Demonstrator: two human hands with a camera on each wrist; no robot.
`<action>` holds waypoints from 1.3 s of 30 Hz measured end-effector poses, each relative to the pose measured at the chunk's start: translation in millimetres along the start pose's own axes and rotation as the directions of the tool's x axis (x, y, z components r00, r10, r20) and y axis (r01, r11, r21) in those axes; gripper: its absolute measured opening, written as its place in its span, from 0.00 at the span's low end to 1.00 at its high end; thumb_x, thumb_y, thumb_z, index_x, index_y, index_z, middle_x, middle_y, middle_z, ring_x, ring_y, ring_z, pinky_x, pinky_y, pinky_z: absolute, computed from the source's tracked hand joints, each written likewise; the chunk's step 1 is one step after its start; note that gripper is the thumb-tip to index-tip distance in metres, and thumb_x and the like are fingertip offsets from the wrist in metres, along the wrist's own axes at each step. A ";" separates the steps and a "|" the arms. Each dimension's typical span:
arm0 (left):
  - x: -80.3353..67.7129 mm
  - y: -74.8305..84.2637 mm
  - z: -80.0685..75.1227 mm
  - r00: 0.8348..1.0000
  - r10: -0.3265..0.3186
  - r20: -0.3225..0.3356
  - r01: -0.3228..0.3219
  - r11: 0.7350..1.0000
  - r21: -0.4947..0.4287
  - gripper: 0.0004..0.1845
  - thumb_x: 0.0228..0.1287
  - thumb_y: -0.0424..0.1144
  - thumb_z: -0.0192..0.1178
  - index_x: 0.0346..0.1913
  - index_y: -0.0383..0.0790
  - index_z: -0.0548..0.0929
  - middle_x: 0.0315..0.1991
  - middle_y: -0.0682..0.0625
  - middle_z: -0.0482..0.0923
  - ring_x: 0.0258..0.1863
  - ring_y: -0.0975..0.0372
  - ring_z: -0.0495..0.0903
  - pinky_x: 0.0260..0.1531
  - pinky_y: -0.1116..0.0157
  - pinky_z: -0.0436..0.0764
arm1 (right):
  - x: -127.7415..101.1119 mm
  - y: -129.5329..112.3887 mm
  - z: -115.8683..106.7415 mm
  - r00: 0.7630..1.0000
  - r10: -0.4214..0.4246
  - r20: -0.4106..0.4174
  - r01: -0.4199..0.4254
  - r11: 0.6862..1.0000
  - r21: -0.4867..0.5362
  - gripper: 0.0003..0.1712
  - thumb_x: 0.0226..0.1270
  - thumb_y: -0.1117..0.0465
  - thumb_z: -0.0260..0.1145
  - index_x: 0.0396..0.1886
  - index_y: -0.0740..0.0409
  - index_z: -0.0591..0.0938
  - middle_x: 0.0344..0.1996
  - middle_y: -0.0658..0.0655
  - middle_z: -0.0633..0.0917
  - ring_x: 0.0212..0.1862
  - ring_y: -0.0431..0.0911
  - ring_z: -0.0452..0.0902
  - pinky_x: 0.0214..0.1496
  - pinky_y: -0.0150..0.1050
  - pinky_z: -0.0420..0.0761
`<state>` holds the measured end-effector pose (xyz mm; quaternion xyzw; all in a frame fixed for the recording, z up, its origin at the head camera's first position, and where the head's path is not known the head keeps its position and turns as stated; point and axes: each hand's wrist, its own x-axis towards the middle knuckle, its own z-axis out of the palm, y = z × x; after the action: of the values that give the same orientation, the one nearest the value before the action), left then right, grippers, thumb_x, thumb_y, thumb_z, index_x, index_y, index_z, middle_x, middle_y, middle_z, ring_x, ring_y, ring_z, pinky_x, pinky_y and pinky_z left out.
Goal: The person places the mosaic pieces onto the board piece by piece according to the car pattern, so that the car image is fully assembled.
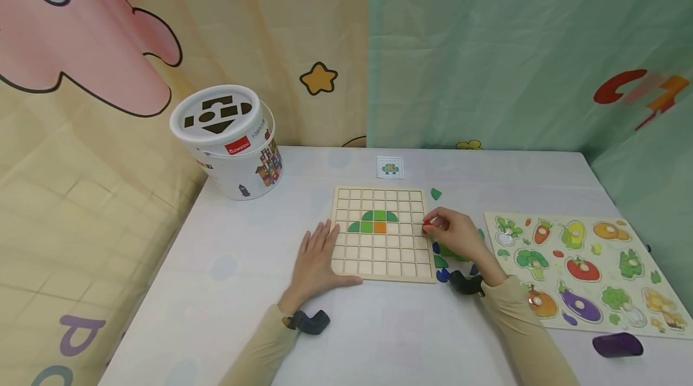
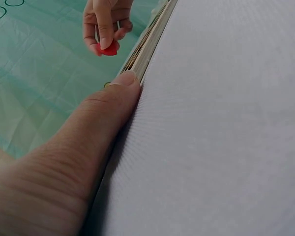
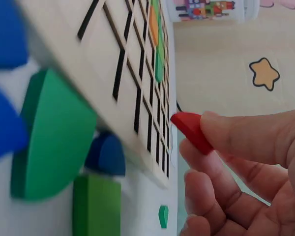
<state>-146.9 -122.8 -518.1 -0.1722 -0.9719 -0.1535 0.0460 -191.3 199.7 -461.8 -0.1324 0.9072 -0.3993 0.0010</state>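
A wooden grid board (image 1: pixel 400 261) lies on the table, with several green pieces (image 1: pixel 373 216) and one orange square (image 1: pixel 380 228) set in its cells. My left hand (image 1: pixel 316 260) rests against its left side, fingers straight; the thumb (image 2: pixel 101 110) lies along the near edge. Between thumb and fingertips my right hand (image 1: pixel 457 232) pinches a small red piece (image 3: pixel 192 132) with a curved side, held above the board's right edge. Loose green pieces (image 3: pixel 54 137) and blue pieces (image 3: pixel 107 153) lie beside that edge, partly hidden under the right hand in the head view.
A small pattern card (image 1: pixel 390 167) lies behind the board, and a lone green piece (image 1: pixel 435 193) near its back right corner. At right is a vegetable puzzle board (image 1: pixel 552 278) with a purple object (image 1: pixel 617 345) before it. A white bucket (image 1: pixel 230 157) stands back left.
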 end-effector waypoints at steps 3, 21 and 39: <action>-0.3 -0.3 0.1 1.000 0.002 -0.001 -0.002 1.000 -0.005 0.67 0.35 0.79 0.60 0.74 0.39 0.52 0.74 0.42 0.45 0.73 0.52 0.41 0.69 0.53 0.38 | 3.2 -5.5 4.1 0.999 0.037 -0.002 -0.037 0.997 0.066 0.08 0.57 0.64 0.72 0.32 0.60 0.80 0.24 0.51 0.81 0.25 0.44 0.75 0.24 0.35 0.76; 0.2 -1.8 2.6 1.000 0.002 0.005 -0.002 1.000 0.011 0.67 0.36 0.81 0.57 0.75 0.39 0.51 0.75 0.42 0.45 0.73 0.53 0.40 0.69 0.52 0.38 | 22.3 -25.4 37.7 0.995 0.093 -0.031 -0.089 0.990 0.107 0.10 0.52 0.60 0.76 0.28 0.60 0.84 0.21 0.50 0.82 0.26 0.44 0.76 0.25 0.35 0.74; 0.2 -2.2 2.3 1.000 0.008 -0.007 -0.008 1.000 0.011 0.67 0.36 0.81 0.56 0.74 0.39 0.52 0.74 0.42 0.46 0.73 0.52 0.41 0.69 0.51 0.40 | 28.9 -39.2 51.7 0.989 0.124 -0.075 -0.125 0.992 -0.015 0.12 0.53 0.62 0.75 0.23 0.58 0.78 0.17 0.50 0.79 0.20 0.44 0.72 0.22 0.36 0.70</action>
<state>-148.0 -124.0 -520.9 -0.1751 -0.9719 -0.1486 0.0512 -204.3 129.9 -465.6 -0.0607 0.9169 -0.3943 -0.0091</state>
